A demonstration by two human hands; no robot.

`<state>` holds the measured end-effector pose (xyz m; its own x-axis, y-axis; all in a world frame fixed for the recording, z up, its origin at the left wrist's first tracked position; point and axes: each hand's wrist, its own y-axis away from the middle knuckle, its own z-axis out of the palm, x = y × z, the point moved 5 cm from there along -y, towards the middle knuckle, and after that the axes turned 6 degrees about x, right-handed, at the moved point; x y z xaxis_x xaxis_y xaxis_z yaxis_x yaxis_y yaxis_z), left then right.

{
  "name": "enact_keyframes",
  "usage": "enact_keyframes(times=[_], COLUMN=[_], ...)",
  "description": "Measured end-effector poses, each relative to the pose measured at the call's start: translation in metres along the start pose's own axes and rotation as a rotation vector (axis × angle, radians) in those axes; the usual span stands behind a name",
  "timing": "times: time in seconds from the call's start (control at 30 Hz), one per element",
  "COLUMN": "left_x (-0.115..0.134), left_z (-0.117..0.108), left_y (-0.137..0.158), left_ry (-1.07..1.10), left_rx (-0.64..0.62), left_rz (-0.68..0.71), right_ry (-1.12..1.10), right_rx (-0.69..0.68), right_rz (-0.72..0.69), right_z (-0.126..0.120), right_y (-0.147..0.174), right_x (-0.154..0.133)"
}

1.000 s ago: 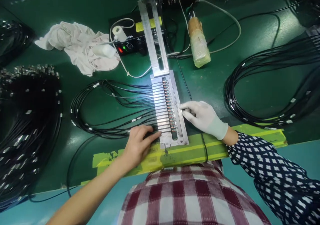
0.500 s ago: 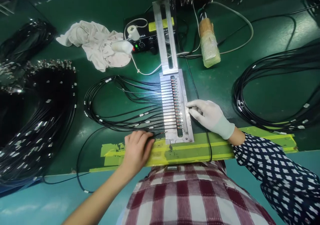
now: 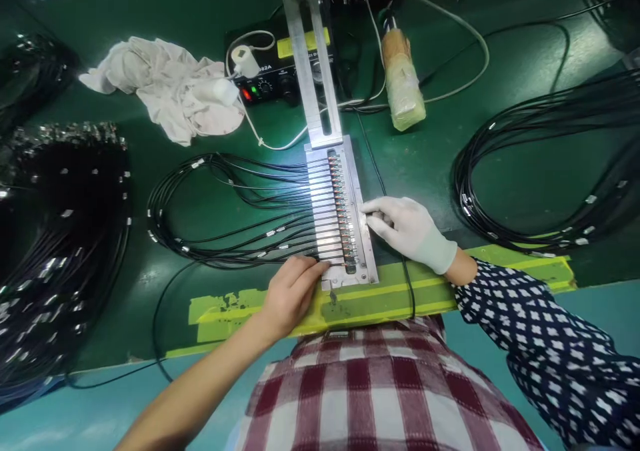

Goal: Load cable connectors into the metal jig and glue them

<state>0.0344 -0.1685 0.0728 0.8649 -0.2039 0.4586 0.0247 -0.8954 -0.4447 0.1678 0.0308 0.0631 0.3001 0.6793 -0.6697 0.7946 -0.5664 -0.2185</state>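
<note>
A narrow metal fixture [image 3: 365,259] lies in front of me, with a row of black cables [image 3: 240,197] laid across it from the left, their stripped ends and small connectors lined up along its slot. My bare left hand [image 3: 293,292] rests at the fixture's lower left, fingertips pressed together on the end of the lowest cable, which they partly hide. On the opposite side, my white-gloved right hand [image 3: 413,232] has thumb and forefinger closed at the fixture's right edge. The slotted metal cover [image 3: 305,71] stretches away from the fixture's far end.
Behind the fixture sits a black control box [image 3: 273,72] with lit indicators. A crumpled white cloth [image 3: 165,97] lies left of it, a tape-wrapped handle [image 3: 403,94] right. Cable bundles lie at left [image 3: 95,194] and right [image 3: 465,194]. Yellow tape [image 3: 380,297] lines the table's front edge.
My left hand has moved right and slightly up, bringing the cable end onto the fixture by the row. My right hand stays at the fixture's edge. The whole view has shifted a little.
</note>
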Motion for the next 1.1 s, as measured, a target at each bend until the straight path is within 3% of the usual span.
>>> enact_keyframes(times=[0.33,0.47,0.63,0.7,0.87,1.1], left_x=[-0.004,0.004,0.005,0.002,-0.01,-0.003], left_z=[0.005,0.003,-0.001,-0.002,-0.004,-0.003], left_y=[0.007,0.0,-0.011,-0.009,0.005,-0.001], left_ry=[-0.141,-0.183,-0.156,-0.125,-0.146,-0.21], left_rx=[0.024,0.008,-0.026,-0.073,-0.198,-0.223], left_rz=[0.167,0.305,0.361,0.351,0.142,0.213], right_ry=[-0.016,-0.026,-0.027,-0.02,-0.024,-0.011], right_rx=[-0.012,-0.007,-0.005,-0.01,-0.026,0.004], right_rz=[-0.017,-0.006,-0.011,-0.006,0.011,0.009], right_z=[-0.001,-0.001,-0.001,0.0,0.0,0.0], right_y=[0.0,-0.001,-0.001,-0.001,-0.002,-0.002], right_x=[-0.001,-0.002,-0.002,-0.001,-0.001,0.0])
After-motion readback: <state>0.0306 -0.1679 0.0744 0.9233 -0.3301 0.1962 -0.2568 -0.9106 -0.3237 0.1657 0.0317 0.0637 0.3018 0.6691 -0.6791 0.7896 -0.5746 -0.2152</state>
